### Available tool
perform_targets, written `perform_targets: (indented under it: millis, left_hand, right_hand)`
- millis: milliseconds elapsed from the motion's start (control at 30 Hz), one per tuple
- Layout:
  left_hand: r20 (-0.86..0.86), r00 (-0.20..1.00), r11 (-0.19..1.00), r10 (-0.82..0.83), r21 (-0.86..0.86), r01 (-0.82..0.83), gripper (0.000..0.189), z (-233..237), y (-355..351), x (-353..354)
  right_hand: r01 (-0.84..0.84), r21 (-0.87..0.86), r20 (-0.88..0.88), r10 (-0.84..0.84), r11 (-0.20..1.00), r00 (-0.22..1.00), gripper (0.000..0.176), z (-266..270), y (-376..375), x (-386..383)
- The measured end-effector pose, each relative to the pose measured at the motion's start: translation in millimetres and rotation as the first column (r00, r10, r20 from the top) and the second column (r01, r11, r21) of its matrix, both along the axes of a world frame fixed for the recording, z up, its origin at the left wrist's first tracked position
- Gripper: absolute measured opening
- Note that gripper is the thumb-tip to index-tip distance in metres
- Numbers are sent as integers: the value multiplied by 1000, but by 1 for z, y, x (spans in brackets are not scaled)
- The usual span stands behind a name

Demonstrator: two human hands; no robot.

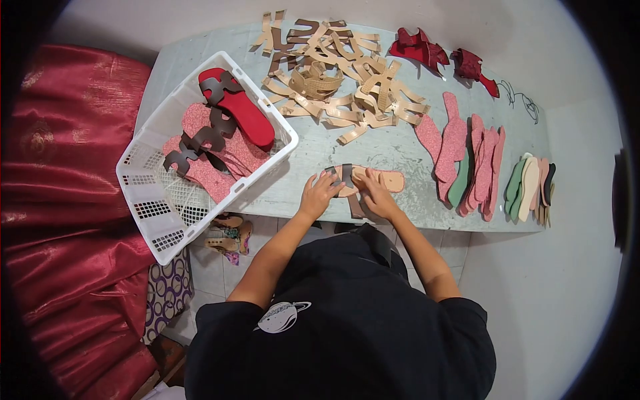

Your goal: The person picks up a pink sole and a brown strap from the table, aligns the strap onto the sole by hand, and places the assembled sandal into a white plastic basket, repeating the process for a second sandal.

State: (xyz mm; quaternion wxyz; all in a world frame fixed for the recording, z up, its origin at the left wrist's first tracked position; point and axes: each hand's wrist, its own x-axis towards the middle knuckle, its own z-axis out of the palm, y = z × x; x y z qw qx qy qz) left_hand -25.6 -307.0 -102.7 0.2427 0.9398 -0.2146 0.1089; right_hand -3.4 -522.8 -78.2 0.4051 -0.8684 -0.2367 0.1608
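A tan sandal sole (395, 181) with a reddish edge lies crosswise near the table's front edge. One dark brown strap (347, 175) crosses it, and another brown strap end (355, 207) hangs below its near side. My left hand (320, 195) grips the sole's left end, its fingers over the strap there. Bent over the middle of the sole, my right hand (377, 195) holds it beside the strap. Both thumbs and the sole's underside are partly hidden.
A white plastic basket (143, 183) with pink soles, brown straps and a red sole (250, 119) stands left. Tan straps (343, 70) are heaped behind my hands. Pink soles (453, 143), other soles (530, 187) and dark red pieces (419, 50) lie right.
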Motion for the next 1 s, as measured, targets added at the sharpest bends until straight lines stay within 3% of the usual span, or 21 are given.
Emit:
perform_targets:
  millis: [33,100,200,433,500,600,900,1000]
  left_hand:
    - [0,1000,1000,-1,13,1,31,1,0,0]
    - [1,1000,1000,-4,22,4,30,1,-1,0]
    - [-6,1000,1000,6,7,-6,30,2,0,0]
    - [-17,1000,1000,7,31,-6,33,3,-1,-1]
    - [-13,1000,999,17,48,-17,30,2,-2,-2]
    - [-18,1000,999,23,46,-22,30,1,-3,-2]
    - [-36,999,999,25,24,-24,28,0,-3,-3]
    - [-51,998,1000,30,-2,-30,40,1,-4,-4]
  right_hand:
    - [-2,0,-1,2,1000,1000,56,4,-3,0]
    - [-250,-247,21,263,936,965,58,16,-12,-1]
    - [-249,-263,119,287,932,950,53,11,-21,-12]
    - [-226,-245,191,276,943,942,42,12,-11,-20]
    - [-201,-117,265,226,973,937,32,11,-6,-18]
    - [-145,-70,288,159,987,944,25,14,-3,-15]
    - [-142,-72,269,156,987,951,21,30,5,-8]
    - [-168,-92,270,187,981,944,26,26,3,-10]
